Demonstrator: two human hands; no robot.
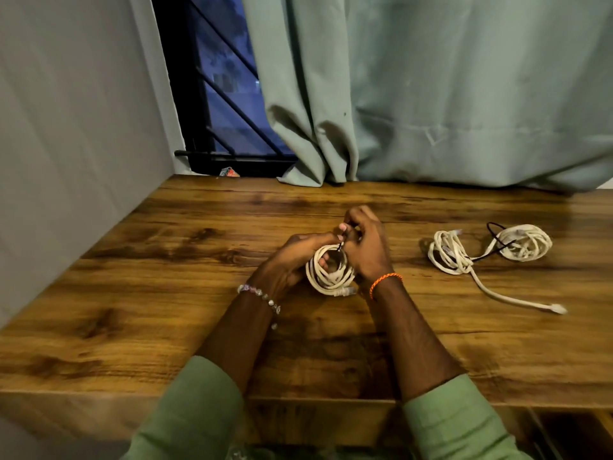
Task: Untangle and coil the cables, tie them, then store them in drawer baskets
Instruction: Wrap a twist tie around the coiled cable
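Dim warm indoor light, dusk-blue window (229,81) at 11 o'clock; soft shadows on table (166,260); wide-angle bending at edges, slight blur.

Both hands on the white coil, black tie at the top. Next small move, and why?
Probably finish cinching the black tie. The left hand grips the coiled white cable through its loop, while the right hand pinches the tie at the top. It doesn't look fastened yet, and the loose cables on the table are unsorted.
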